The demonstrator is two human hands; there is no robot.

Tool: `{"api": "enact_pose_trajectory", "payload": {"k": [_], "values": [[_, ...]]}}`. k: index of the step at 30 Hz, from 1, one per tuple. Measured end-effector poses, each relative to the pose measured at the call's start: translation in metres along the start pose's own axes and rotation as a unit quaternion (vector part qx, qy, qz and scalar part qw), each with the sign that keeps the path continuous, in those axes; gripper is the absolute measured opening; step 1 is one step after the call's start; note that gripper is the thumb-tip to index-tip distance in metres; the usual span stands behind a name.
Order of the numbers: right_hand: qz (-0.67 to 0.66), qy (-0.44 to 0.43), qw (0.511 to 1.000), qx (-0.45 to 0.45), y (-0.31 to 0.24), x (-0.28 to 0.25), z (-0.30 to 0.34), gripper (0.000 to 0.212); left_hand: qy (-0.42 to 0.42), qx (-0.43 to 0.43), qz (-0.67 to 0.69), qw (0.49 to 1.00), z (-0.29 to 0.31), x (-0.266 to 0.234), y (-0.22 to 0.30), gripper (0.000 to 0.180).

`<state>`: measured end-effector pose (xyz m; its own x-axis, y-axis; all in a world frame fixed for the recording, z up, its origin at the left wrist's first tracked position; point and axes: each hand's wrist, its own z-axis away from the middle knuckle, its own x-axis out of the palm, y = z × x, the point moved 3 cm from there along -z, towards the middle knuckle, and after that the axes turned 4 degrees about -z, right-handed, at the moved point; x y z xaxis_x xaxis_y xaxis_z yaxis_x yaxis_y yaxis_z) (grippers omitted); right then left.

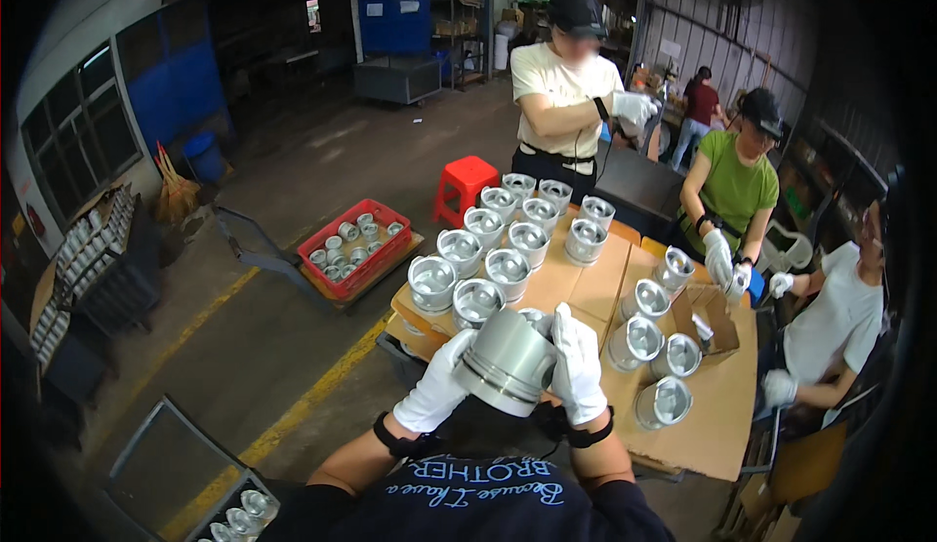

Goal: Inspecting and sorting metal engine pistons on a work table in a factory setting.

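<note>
Between my two white-gloved hands I hold a large silver engine piston [508, 359] in front of my chest, tilted, its ring grooves toward me. My left hand [437, 384] is closed on its left side. My right hand [580, 366] presses its right side, fingers pointing up. Just beyond it, several more pistons [479, 301] stand in rows on the cardboard-covered table [595, 288]. Another group of pistons [643, 339] stands on the table's right part.
An open cardboard box [711, 322] sits at the table's right. Left of the table, a red crate [356, 246] of pistons rests on a cart, near a red stool [463, 189]. Co-workers stand at the far side [561, 103] and right [742, 181]. A cart with pistons [242, 518] is lower left.
</note>
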<state>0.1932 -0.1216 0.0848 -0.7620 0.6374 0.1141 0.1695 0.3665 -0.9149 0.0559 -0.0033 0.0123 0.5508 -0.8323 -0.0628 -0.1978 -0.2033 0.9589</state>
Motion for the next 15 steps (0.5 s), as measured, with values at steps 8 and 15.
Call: {"api": "enact_pose_trajectory", "payload": {"k": [8, 15], "values": [[0.207, -0.052, 0.968, -0.130, -0.020, -0.014, 0.000, 0.018, -0.092, -0.093, 0.135, 0.982, 0.006, 0.007, -0.021, 0.044], [0.202, 0.005, 0.965, -0.169, -0.010, -0.018, 0.010, 0.015, -0.029, -0.151, 0.219, 0.964, 0.002, 0.004, -0.022, 0.040]]}}
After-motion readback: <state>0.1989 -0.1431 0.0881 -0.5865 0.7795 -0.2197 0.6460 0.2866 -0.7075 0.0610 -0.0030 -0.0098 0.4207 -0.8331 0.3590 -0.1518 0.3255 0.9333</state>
